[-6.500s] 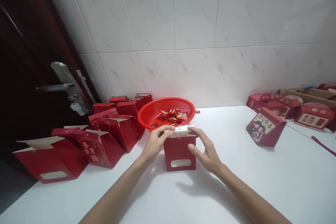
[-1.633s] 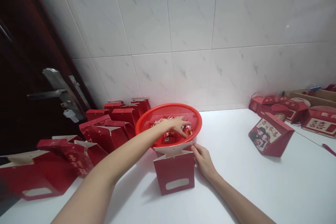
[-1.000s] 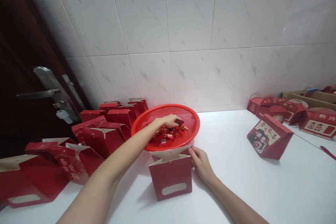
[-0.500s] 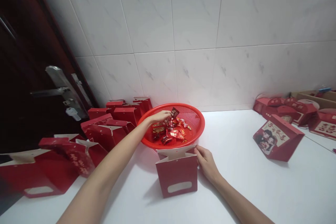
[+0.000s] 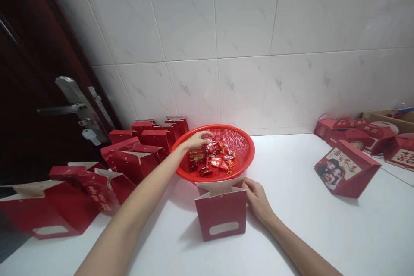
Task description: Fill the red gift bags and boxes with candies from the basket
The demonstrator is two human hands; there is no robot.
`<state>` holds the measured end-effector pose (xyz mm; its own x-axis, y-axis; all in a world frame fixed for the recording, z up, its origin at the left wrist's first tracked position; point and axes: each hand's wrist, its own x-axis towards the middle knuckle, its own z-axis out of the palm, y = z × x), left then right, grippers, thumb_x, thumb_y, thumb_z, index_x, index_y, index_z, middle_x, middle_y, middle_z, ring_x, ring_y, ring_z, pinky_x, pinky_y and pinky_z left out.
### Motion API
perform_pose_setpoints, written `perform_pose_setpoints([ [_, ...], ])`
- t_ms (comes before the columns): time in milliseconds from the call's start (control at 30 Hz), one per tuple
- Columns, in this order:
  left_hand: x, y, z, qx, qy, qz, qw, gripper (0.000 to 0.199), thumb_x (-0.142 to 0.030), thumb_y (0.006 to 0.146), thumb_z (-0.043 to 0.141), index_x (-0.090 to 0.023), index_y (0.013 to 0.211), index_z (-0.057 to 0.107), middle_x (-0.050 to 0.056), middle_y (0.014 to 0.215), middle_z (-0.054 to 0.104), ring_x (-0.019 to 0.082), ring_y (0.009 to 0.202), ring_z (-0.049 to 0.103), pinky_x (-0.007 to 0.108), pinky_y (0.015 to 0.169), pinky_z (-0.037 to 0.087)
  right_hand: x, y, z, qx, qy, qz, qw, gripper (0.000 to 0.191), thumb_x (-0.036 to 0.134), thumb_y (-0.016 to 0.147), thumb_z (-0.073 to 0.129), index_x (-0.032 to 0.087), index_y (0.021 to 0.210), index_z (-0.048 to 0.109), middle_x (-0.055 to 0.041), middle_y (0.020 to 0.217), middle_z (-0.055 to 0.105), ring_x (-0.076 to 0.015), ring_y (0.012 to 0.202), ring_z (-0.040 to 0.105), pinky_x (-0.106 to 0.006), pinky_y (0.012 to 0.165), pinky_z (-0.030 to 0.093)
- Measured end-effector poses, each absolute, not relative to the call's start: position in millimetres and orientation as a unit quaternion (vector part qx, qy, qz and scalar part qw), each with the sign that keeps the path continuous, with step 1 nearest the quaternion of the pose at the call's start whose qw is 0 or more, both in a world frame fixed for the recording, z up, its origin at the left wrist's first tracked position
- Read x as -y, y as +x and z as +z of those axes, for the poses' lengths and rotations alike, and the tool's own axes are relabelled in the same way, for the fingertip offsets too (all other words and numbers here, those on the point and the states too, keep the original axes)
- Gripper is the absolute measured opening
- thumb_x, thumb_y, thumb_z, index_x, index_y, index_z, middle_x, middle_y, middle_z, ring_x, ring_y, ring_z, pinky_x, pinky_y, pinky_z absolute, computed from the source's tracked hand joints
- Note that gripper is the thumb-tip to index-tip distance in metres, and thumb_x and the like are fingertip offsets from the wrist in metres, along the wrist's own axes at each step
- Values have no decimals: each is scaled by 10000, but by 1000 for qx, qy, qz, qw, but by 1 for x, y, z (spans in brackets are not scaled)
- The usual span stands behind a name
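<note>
An open-topped red paper box (image 5: 221, 213) stands upright on the white table, in front of a red plastic basket (image 5: 247, 155). My right hand (image 5: 258, 198) holds the box by its right edge, the fingertips closed at the upper corner. Over the left part of the basket is my left hand (image 5: 198, 140), its fingers bent round a pink-and-white wrapped candy (image 5: 209, 144). Red and gold wrapped candies (image 5: 220, 163) lie loose in the basket below it.
Several open red boxes (image 5: 129, 164) stand at the left, beside a dark door (image 5: 26, 95). A closed printed box (image 5: 347, 170) sits at the right. Behind it are handled red boxes (image 5: 371, 133) and a cardboard carton (image 5: 401, 123). A tiled wall (image 5: 242, 90) runs behind.
The dark brown packet at my left fingertips is no longer there; a pink-and-white candy is now at them. My right hand stays on the box. The view has shifted slightly.
</note>
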<state>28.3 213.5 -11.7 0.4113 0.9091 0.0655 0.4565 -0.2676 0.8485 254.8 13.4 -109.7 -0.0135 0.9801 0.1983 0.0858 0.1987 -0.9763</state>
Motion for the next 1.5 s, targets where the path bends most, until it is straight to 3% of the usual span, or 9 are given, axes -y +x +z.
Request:
perform_pose_setpoints([
  [300, -205, 35, -4, -430, 763, 312, 368, 422, -178, 676, 724, -151, 1093, 668, 82, 1149, 690, 206, 1028, 621, 310, 894, 498, -12, 253, -109, 562, -458, 426, 541, 451, 570, 869, 545, 183, 644, 599, -12, 601, 600, -176, 615, 551, -278, 580, 441],
  [500, -185, 58, 14, -423, 747, 332, 392, 414, -283, 750, 704, -122, 1126, 640, 26, 822, 681, 155, 747, 620, 290, 734, 509, -10, 257, -97, 543, -466, 376, 589, 415, 542, 883, 531, 212, 632, 515, 14, 582, 533, -146, 538, 481, -277, 534, 402],
  [600, -162, 81, 30, -385, 786, 314, 367, 255, -291, 793, 659, -132, 991, 687, 34, 846, 695, 136, 718, 605, 262, 686, 495, -6, 265, -84, 528, -483, 257, 650, 305, 479, 902, 548, 215, 750, 560, 0, 709, 577, -153, 619, 519, -289, 607, 440],
  [733, -124, 119, 46, -331, 852, 270, 302, 220, -269, 825, 613, -154, 981, 717, 50, 890, 731, 152, 736, 636, 267, 681, 506, -1, 272, -72, 534, -492, 183, 663, 271, 457, 873, 628, 223, 1003, 584, -11, 825, 610, -170, 687, 560, -318, 669, 472],
  [900, -85, 156, 53, -273, 902, 159, 293, 196, -226, 870, 585, -146, 980, 726, 41, 742, 722, 178, 742, 680, 286, 703, 514, 3, 271, -69, 535, -481, 189, 668, 372, 452, 844, 695, 230, 1106, 552, 5, 784, 593, -181, 708, 574, -335, 684, 497],
  [1033, -78, 162, 54, -194, 900, 109, 375, 276, -371, 944, 560, -169, 917, 746, 70, 898, 738, 177, 827, 684, 289, 752, 527, 1, 273, -67, 496, -464, 213, 702, 300, 458, 867, 675, 232, 1015, 546, -28, 884, 627, -177, 767, 590, -319, 685, 509],
  [1233, -103, 142, 54, -221, 863, 96, 443, 355, -413, 902, 637, -166, 1142, 725, 90, 1006, 745, 194, 886, 694, 304, 791, 532, 2, 273, -62, 474, -434, 345, 684, 338, 504, 862, 669, 226, 993, 528, -38, 880, 701, -159, 630, 614, -327, 655, 531],
  [1400, -149, 111, 46, -346, 861, 192, 319, 380, -384, 879, 596, -141, 1145, 718, 99, 1110, 740, 213, 930, 678, 302, 800, 525, 3, 266, -64, 453, -407, 395, 688, 317, 463, 838, 695, 218, 977, 552, -46, 915, 723, -157, 627, 633, -342, 688, 548],
  [1500, -175, 96, 36, -412, 879, 75, 227, 341, -327, 799, 644, -162, 1078, 747, 88, 1081, 754, 231, 957, 674, 285, 809, 511, 3, 266, -64, 441, -408, 405, 690, 290, 445, 828, 694, 205, 953, 589, -54, 916, 722, -154, 608, 614, -339, 662, 548],
])
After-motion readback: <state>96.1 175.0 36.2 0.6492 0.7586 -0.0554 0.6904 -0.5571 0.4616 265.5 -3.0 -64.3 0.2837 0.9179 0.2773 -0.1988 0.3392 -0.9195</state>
